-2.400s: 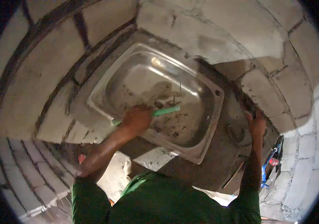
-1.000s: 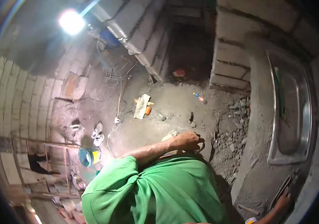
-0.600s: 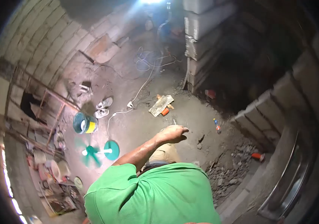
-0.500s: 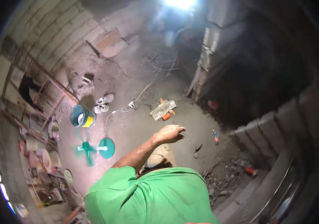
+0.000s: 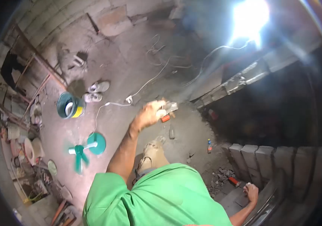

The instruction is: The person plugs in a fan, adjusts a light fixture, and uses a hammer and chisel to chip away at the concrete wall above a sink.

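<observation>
two hands are half-curled, and whether either grips anything i cannot tell: the left hand (image 5: 150, 114) overlaps the pale board (image 5: 172, 108) in view, the orange block (image 5: 165, 119) close by; the right hand (image 5: 251, 192) is near the red-orange tube (image 5: 234, 181).

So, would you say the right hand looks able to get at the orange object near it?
Probably yes: the right hand is close to the orange object, and nothing visible stands between them, though I cannot tell whether that hand is empty.
</observation>
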The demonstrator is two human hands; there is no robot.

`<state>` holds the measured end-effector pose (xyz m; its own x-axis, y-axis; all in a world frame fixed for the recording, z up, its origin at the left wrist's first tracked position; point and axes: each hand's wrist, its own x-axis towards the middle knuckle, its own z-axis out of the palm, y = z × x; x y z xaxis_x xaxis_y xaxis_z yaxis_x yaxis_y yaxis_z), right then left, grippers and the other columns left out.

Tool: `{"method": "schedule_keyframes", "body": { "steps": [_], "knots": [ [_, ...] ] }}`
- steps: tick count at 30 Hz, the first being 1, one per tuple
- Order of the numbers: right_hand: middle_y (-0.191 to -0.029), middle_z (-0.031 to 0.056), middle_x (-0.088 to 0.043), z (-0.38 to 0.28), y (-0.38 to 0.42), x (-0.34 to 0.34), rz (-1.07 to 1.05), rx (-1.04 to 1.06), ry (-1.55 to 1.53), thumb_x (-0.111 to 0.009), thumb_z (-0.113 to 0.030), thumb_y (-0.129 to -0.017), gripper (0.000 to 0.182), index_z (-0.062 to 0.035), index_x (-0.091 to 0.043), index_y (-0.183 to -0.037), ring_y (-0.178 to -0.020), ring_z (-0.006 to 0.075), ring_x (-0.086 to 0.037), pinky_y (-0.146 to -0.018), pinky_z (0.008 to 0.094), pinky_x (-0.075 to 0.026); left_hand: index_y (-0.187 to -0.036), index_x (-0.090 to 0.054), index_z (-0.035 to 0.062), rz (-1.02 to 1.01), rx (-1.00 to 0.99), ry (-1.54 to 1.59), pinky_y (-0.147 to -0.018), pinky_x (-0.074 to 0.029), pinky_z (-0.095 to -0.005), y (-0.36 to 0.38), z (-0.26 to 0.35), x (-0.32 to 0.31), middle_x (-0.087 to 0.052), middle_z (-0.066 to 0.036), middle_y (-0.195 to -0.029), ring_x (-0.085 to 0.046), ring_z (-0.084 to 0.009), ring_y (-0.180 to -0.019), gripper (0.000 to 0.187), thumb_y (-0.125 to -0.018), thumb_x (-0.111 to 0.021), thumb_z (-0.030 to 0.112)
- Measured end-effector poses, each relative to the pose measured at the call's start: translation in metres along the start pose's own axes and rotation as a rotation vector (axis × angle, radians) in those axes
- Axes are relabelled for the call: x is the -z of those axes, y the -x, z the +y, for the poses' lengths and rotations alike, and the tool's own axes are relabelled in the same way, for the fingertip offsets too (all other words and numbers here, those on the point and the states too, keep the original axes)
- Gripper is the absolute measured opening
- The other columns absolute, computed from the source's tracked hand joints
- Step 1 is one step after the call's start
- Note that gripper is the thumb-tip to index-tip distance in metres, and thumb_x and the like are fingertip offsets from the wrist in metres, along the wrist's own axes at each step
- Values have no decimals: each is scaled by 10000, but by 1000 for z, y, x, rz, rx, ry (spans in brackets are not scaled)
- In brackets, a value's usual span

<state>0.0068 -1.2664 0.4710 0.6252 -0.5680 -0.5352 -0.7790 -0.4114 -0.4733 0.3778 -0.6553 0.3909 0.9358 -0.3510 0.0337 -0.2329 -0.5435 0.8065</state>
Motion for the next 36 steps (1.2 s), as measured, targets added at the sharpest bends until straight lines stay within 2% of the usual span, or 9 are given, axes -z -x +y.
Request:
{"method": "schedule_keyframes", "body": {
  "steps": [2,5,16,23,25,26,28,31,36],
  "knots": [
    [-757,78,-655,-48,-14,-17,5,-8,-42,-541,-292,-937,343,27,-648,-870,-589,139,-583,-540,274,-462,-1125,-615,-3,58,89,26,-859,-497,-362,-10,21,51,-661,-176,-1035,-642,-300,-957,346,-827,-662,166],
    [-776,60,-658,-111,-30,-36,-53,9,-41,-550,-297,-942,329,14,-653,-910,-595,112,-577,-525,255,-445,-1167,-625,22,273,179,201,-782,-487,-257,-16,15,88,-653,-32,-950,-577,-94,-870,314,-874,-679,121],
    [-793,30,-667,-178,-95,-122,-191,42,-39,-566,-255,-921,260,-18,-662,-971,-595,69,-551,-486,239,-410,-1251,-578,-4,482,-133,414,-973,-454,-290,-62,76,213,-665,-72,-1110,-598,-148,-1084,359,-953,-623,191],
    [-793,71,-675,-234,-101,-162,-55,-96,-101,-578,-260,-878,295,11,-680,-933,-611,109,-563,-523,281,-435,-1209,-600,-15,445,-315,376,-872,-496,-260,-165,32,278,-682,-64,-1041,-618,-117,-993,335,-950,-631,196],
    [-773,88,-670,-194,-130,-189,-36,-63,18,-577,-294,-862,316,-1,-691,-893,-628,156,-589,-567,321,-475,-1190,-607,-14,386,-277,412,-876,-485,-266,-209,0,290,-682,-63,-1033,-619,-134,-968,311,-960,-609,195],
    [-727,30,-648,-149,-149,-209,-5,174,82,-595,-258,-860,221,-48,-663,-834,-602,153,-607,-490,312,-462,-1190,-607,-14,349,-321,451,-876,-485,-266,-232,-16,297,-682,-63,-1033,-619,-134,-968,311,-960,-609,195],
    [-752,20,-662,-175,-119,-242,-124,368,693,-610,-265,-856,218,-57,-674,-868,-659,195,-643,-557,371,-510,-1181,-607,-24,316,-230,426,-895,-480,-275,-278,-47,308,-682,-77,-1046,-620,-146,-975,307,-951,-616,179],
    [-885,32,-706,-243,-51,-282,-336,-523,178,-554,-400,-950,367,-66,-705,-929,-768,202,-673,-644,397,-531,-1174,-609,-27,211,-197,596,-927,-466,-287,-342,-83,320,-681,-95,-1059,-623,-157,-1005,320,-934,-636,183],
    [-886,55,-710,-262,19,-318,-57,-757,-212,-575,-381,-947,352,-49,-693,-955,-723,187,-676,-606,365,-535,-1167,-614,-24,30,-234,823,-971,-446,-307,-434,-77,330,-680,-104,-1062,-628,-173,-1051,328,-914,-652,181]
  ]
}}
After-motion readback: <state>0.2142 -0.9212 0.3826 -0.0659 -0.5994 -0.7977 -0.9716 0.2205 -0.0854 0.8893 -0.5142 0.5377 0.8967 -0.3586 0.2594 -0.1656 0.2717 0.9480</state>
